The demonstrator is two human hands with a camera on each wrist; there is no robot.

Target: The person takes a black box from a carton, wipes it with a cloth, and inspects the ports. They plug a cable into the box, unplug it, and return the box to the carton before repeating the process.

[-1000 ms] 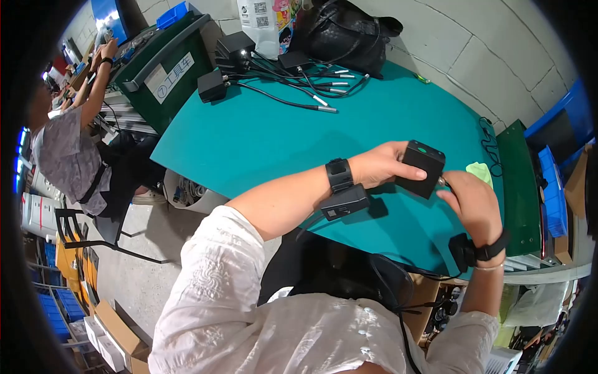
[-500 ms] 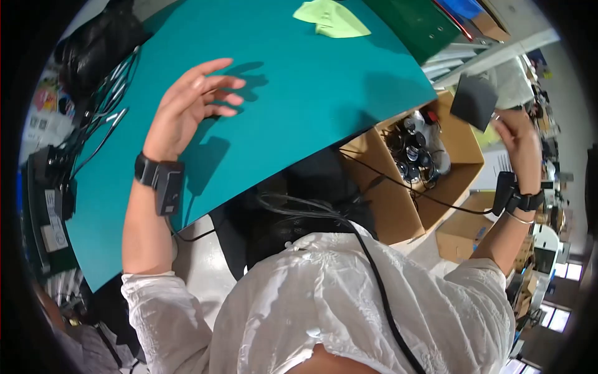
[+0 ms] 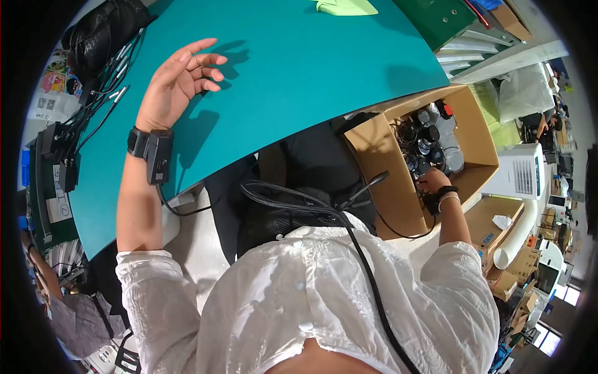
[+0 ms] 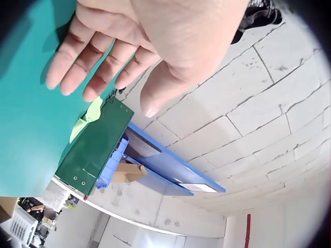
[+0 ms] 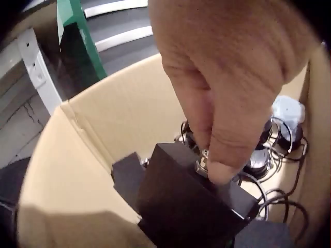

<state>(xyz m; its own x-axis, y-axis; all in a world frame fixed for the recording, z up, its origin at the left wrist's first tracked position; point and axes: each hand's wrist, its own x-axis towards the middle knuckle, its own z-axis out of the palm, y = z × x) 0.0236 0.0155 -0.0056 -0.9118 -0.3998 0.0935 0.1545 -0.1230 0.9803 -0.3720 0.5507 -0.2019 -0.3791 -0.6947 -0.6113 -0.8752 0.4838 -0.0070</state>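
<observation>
My right hand [image 3: 431, 181] reaches down into a cardboard box [image 3: 380, 187] beside the table. In the right wrist view its thumb and fingers [image 5: 212, 155] pinch a metal connector on the end of a black box-shaped device [image 5: 191, 206], which hangs inside the cardboard box [image 5: 98, 139] above coiled cables and round parts [image 5: 274, 144]. My left hand [image 3: 196, 65] is raised over the teal table [image 3: 311, 81], palm open, fingers relaxed and holding nothing. The left wrist view also shows that hand [image 4: 119, 57] empty above the teal surface.
A light green cloth [image 3: 346, 6] lies at the table's far edge beside a green case [image 3: 439, 22]. Black chargers and cables [image 3: 93, 112] and a black bag [image 3: 99, 31] are at the table's left end. A white appliance [image 3: 520, 171] stands beyond the cardboard box. Another person [image 3: 68, 311] is at lower left.
Both hands held the black device over the table a second ago. The left hand let go and stayed open; the right hand carried the device off the table's edge and down into the cardboard box.
</observation>
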